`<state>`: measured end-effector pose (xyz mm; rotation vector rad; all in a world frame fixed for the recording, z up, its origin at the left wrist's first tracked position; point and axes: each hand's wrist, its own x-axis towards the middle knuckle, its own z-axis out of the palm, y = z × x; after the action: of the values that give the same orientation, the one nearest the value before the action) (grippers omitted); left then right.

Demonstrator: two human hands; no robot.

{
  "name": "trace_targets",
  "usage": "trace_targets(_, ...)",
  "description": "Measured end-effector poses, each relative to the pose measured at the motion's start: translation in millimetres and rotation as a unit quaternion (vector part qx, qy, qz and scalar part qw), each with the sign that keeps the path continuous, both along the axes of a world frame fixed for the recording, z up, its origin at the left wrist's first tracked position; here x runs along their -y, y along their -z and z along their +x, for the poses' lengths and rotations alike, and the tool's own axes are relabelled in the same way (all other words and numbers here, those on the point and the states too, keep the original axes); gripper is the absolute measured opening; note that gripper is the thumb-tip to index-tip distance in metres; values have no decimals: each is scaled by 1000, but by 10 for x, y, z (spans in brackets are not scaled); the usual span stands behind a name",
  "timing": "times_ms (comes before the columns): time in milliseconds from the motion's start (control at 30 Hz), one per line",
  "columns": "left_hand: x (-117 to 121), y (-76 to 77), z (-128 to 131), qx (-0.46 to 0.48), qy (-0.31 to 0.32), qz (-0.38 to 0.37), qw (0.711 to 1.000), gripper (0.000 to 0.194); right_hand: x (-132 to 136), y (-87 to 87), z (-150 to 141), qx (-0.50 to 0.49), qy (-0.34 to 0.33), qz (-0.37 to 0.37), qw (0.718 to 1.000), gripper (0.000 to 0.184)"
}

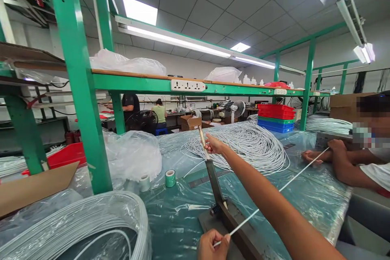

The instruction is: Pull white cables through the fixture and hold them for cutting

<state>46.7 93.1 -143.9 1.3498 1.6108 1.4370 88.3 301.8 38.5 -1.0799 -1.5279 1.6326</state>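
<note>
My left hand (214,244), at the bottom of the view, pinches a thin white cable (258,210). From there the cable runs taut up to the right, under my right forearm, towards a co-worker's hands. My right hand (213,144) is closed on the wrapped handle (203,143) of a lever cutter. The cutter's dark metal arm (214,180) stands raised and tilted, hinged beside a coil spring (215,210). Its heavy base (207,221) rests on the plastic-covered table, just beyond my left hand. The cable crosses over the cutter's lower bar.
Behind the cutter lies a large coil of white cable (243,146); another bagged coil (122,227) sits front left. Tape rolls (170,178) stand beside plastic bags (131,154). A green post (81,89) rises at left. Stacked trays (276,111) stand behind; a co-worker's arms (344,162) rest at right.
</note>
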Motion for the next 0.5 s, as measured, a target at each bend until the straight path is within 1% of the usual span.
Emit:
trace_targets(67, -7, 31, -5, 3, -9, 0, 1000, 35, 12, -6, -62, -1, 0, -14, 1000, 49)
trace_targets(133, -11, 57, -14, -1, -12, -2, 1000, 32, 51, -38, -63, -5, 5, -23, 1000, 49)
trace_targets(233, -20, 82, -27, 15, 1, -9, 1000, 30, 163, -128, 53, -20, 7, -25, 999, 48)
trace_targets(300, -25, 86, -33, 38, 15, -19, 999, 30, 290, -205, 207, -34, 3, -18, 999, 47)
trace_targets(367, -23, 79, -32, 52, 24, -25, 998, 30, 474, -276, 411, -50, -5, -8, 999, 45)
trace_targets(433, -12, 66, -27, 58, 25, -30, 998, 29, 716, -321, 647, -67, -11, 0, 998, 43)
trace_targets(500, 5, 52, -22, 61, 24, -29, 997, 28, 1003, -316, 898, -84, -8, -2, 996, 37)
